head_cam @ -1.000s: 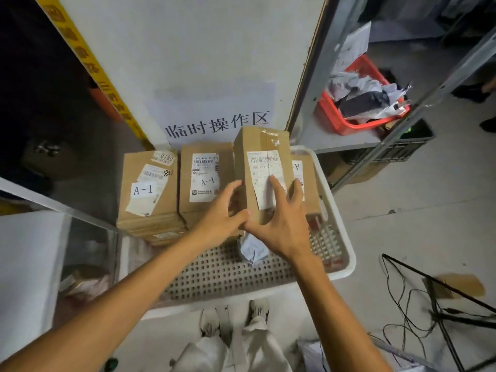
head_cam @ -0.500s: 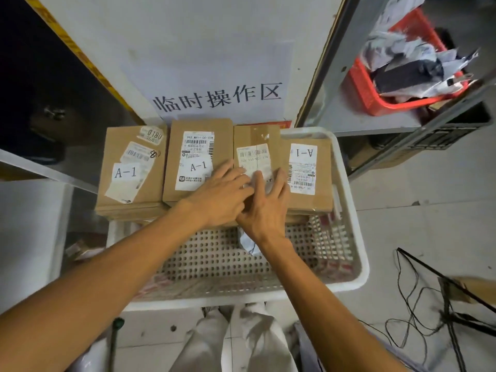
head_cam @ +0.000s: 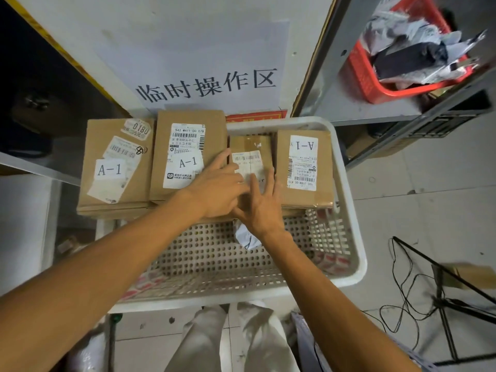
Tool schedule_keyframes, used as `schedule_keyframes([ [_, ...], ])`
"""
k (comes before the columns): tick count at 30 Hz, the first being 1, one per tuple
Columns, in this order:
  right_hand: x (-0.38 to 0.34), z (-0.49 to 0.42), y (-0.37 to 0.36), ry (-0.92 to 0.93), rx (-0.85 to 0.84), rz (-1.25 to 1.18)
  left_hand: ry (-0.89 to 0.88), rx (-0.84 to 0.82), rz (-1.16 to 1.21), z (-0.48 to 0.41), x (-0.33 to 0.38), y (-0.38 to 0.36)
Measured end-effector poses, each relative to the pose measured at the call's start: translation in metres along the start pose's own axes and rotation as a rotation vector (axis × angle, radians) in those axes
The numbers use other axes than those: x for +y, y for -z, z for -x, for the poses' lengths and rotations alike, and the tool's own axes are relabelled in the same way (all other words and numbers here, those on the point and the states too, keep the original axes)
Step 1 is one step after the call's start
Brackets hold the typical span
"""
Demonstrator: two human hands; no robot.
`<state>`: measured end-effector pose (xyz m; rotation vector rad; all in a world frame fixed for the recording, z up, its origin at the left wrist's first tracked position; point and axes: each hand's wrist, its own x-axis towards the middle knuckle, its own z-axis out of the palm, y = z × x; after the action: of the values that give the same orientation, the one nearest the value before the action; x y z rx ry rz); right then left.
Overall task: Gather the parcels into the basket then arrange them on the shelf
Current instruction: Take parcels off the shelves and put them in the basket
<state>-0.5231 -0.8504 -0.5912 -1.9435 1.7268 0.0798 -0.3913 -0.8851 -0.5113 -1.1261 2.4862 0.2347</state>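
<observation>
Small parcel (head_cam: 251, 147), upright a second ago, now lies flat in the white basket (head_cam: 349, 237), between the middle parcel (head_cam: 188, 154) and the right parcel (head_cam: 304, 167), both marked A-1. Left hand (head_cam: 214, 191): fingers straight, laid on its near-left edge. Right hand (head_cam: 261, 208): fingers spread, pressing its near end. Hands touch each other; neither grips. Grey pouch (head_cam: 244, 234): in the basket, under the right wrist. Red basket (head_cam: 359, 73): on the shelf (head_cam: 335, 108), holding crumpled bags (head_cam: 408, 36).

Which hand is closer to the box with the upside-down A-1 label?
Right. The right hand rests on the small middle box, just beside the left edge of the upside-down A-1 box; the left hand lies farther left.
</observation>
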Motion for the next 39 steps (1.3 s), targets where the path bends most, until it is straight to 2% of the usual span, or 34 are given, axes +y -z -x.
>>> schedule_keyframes([
  [3, 0.012, 0.000, -0.002, 0.044, -0.119, 0.367, 0.002, -0.019, -0.030, -0.003, -0.002, 0.000],
  [5, 0.016, 0.003, -0.001, 0.103, -0.137, 0.432, -0.009, 0.040, 0.020, 0.000, -0.005, -0.004],
  [9, 0.018, 0.010, 0.019, 0.100, -0.123, 0.270, -0.029, 0.221, 0.129, 0.016, -0.010, -0.009],
  [11, 0.014, 0.013, 0.034, 0.099, -0.105, 0.200, 0.019, 0.257, 0.146, 0.029, -0.010, -0.005],
  [17, -0.014, 0.033, 0.082, 0.097, 0.013, 0.034, 0.215, 0.175, 0.310, 0.068, -0.018, 0.004],
  [22, -0.060, 0.051, 0.118, 0.134, 0.008, 0.033, 0.342, 0.124, 0.343, 0.112, -0.032, 0.025],
  [26, -0.109, 0.057, 0.135, 0.193, -0.021, 0.049, 0.432, 0.153, 0.362, 0.155, -0.050, 0.046],
  [32, -0.198, 0.057, 0.150, 0.400, -0.025, 0.037, 0.591, 0.251, 0.452, 0.247, -0.080, 0.062],
  [36, -0.258, 0.061, 0.151, 0.595, -0.053, 0.025, 0.818, 0.346, 0.509, 0.321, -0.089, 0.064],
  [39, -0.303, 0.079, 0.152, 0.751, -0.161, -0.046, 0.985, 0.421, 0.646, 0.379, -0.084, 0.062],
])
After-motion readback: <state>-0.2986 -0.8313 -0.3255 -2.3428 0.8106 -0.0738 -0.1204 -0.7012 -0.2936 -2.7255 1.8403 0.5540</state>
